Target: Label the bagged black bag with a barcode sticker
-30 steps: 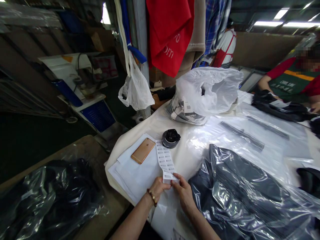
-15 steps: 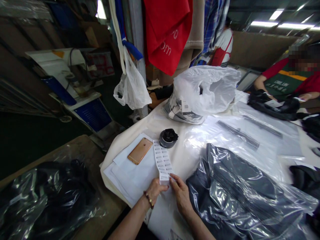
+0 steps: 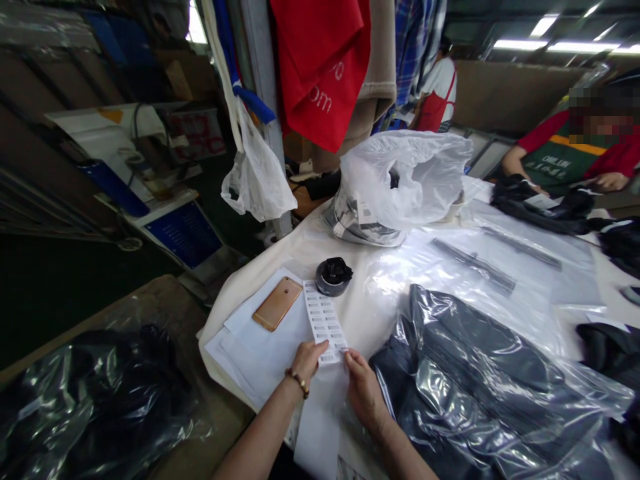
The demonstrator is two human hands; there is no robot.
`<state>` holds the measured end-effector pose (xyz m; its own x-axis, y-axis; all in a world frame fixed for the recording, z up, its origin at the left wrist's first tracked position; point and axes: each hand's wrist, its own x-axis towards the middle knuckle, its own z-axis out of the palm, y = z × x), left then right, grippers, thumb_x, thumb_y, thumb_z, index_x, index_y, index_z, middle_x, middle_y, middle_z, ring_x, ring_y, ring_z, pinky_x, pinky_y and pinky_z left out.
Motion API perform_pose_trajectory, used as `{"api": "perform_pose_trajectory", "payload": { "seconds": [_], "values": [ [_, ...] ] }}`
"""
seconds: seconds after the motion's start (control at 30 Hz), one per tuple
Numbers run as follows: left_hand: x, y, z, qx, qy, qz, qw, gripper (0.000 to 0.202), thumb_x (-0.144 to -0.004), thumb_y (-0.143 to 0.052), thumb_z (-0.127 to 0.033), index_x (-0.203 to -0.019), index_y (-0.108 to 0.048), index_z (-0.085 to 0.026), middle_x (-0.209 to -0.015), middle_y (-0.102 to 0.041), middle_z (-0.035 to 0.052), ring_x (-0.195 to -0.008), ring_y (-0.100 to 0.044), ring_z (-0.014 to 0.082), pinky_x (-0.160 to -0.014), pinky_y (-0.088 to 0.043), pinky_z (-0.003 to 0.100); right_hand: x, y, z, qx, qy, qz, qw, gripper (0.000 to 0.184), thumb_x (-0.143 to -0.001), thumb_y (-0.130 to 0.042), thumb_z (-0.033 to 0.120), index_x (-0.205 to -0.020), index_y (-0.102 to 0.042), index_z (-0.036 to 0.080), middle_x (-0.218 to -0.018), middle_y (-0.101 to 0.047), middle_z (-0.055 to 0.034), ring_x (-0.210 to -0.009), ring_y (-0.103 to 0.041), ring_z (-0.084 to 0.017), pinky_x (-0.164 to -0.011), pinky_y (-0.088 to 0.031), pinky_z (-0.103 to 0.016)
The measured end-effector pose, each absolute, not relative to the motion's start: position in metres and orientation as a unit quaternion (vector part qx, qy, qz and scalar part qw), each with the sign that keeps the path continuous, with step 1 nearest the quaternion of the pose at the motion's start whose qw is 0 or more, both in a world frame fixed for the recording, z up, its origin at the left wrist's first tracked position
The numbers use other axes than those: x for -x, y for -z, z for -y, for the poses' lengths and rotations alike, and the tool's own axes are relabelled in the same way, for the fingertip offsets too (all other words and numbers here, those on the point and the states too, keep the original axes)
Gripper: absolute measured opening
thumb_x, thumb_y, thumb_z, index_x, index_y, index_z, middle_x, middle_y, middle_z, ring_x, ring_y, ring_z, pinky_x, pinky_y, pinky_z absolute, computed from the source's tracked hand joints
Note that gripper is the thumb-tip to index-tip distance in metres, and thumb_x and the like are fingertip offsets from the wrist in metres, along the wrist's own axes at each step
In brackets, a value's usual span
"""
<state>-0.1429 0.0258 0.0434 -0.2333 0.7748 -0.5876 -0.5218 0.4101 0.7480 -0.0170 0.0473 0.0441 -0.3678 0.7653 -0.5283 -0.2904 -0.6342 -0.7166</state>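
A white strip of barcode labels [image 3: 323,317] lies on the table, running from a dark roll of tape [image 3: 332,277] toward me. My left hand [image 3: 306,362], with a beaded bracelet at the wrist, grips the strip's near left edge between thumb and fingers. At its near right corner, the thumb and forefinger of my right hand [image 3: 361,381] are pinched together; whether a label is between them is too small to tell. White paper sheets [image 3: 240,357] lie left of the strip, and a gold phone [image 3: 278,303] rests on them. Right of my hands is a dark garment in clear plastic [image 3: 490,380].
A white plastic bag [image 3: 405,180] of packed items stands at the table's back. Another bagged dark bundle [image 3: 95,400] sits lower left. Red cloth [image 3: 325,73] hangs above a metal post. A person in a green apron [image 3: 565,160] handles black items across the table.
My left thumb has moved up onto the strip's printed face, and the strip's near end lies flatter. My right fingers have drawn closer together at its corner. The view has shifted slightly.
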Motion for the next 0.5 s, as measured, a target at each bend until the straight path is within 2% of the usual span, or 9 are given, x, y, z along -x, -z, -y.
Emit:
{"api": "perform_pose_trajectory", "payload": {
  "seconds": [0.13,0.2,0.3,0.37,0.43,0.5],
  "values": [
    [0.142,-0.040,-0.031,-0.109,-0.531,-0.629,0.558,0.032,-0.058,-0.064,-0.036,-0.077,-0.066,-0.011,-0.073,-0.069,0.0096,-0.079,-0.064,0.0257,-0.071,-0.049,0.033,0.015,-0.048,-0.049,0.452,-0.776,0.266,0.349,0.037,-0.058,-0.067,0.053,-0.081,-0.061,0.025,-0.086,-0.068,-0.0019,-0.090,-0.061,-0.026,-0.076,-0.048,-0.037],
    [0.145,-0.041,-0.028,-0.115,-0.514,-0.655,0.543,0.028,-0.057,-0.061,-0.036,-0.072,-0.064,-0.012,-0.068,-0.068,0.0098,-0.077,-0.064,0.0265,-0.069,-0.049,0.034,0.010,-0.052,-0.050,0.459,-0.766,0.269,0.360,0.037,-0.062,-0.066,0.053,-0.085,-0.062,0.025,-0.102,-0.066,-0.0037,-0.100,-0.058,-0.026,-0.083,-0.046,-0.038],
    [0.152,-0.048,-0.022,-0.134,-0.474,-0.711,0.502,0.026,-0.056,-0.061,-0.040,-0.063,-0.060,-0.015,-0.062,-0.064,0.0102,-0.077,-0.063,0.0304,-0.068,-0.048,0.038,-0.005,-0.062,-0.048,0.469,-0.704,0.366,0.388,0.031,-0.070,-0.062,0.050,-0.087,-0.063,0.023,-0.127,-0.052,-0.0069,-0.116,-0.047,-0.026,-0.095,-0.039,-0.039],
    [0.154,-0.059,-0.021,-0.152,-0.459,-0.756,0.442,0.030,-0.054,-0.064,-0.044,-0.065,-0.058,-0.016,-0.069,-0.063,0.0105,-0.090,-0.058,0.0338,-0.074,-0.046,0.041,-0.022,-0.072,-0.047,0.465,-0.589,0.513,0.417,0.026,-0.075,-0.060,0.043,-0.092,-0.062,0.022,-0.131,-0.047,-0.0091,-0.120,-0.043,-0.026,-0.098,-0.036,-0.040],
    [0.149,-0.078,-0.022,-0.212,-0.466,-0.788,0.341,0.036,-0.053,-0.065,-0.047,-0.073,-0.059,-0.018,-0.083,-0.063,0.0104,-0.102,-0.051,0.0338,-0.081,-0.042,0.042,-0.042,-0.083,-0.046,0.442,-0.413,0.658,0.448,0.027,-0.077,-0.061,0.035,-0.101,-0.059,0.022,-0.128,-0.048,-0.0108,-0.118,-0.044,-0.025,-0.096,-0.038,-0.043],
    [0.134,-0.101,-0.025,-0.299,-0.467,-0.779,0.294,0.034,-0.057,-0.060,-0.048,-0.076,-0.060,-0.019,-0.086,-0.061,0.0076,-0.096,-0.051,0.0288,-0.081,-0.040,0.039,-0.062,-0.093,-0.046,0.410,-0.243,0.746,0.466,0.033,-0.078,-0.060,0.031,-0.109,-0.054,0.021,-0.124,-0.049,-0.0120,-0.116,-0.044,-0.025,-0.093,-0.041,-0.044]
  ]
}}
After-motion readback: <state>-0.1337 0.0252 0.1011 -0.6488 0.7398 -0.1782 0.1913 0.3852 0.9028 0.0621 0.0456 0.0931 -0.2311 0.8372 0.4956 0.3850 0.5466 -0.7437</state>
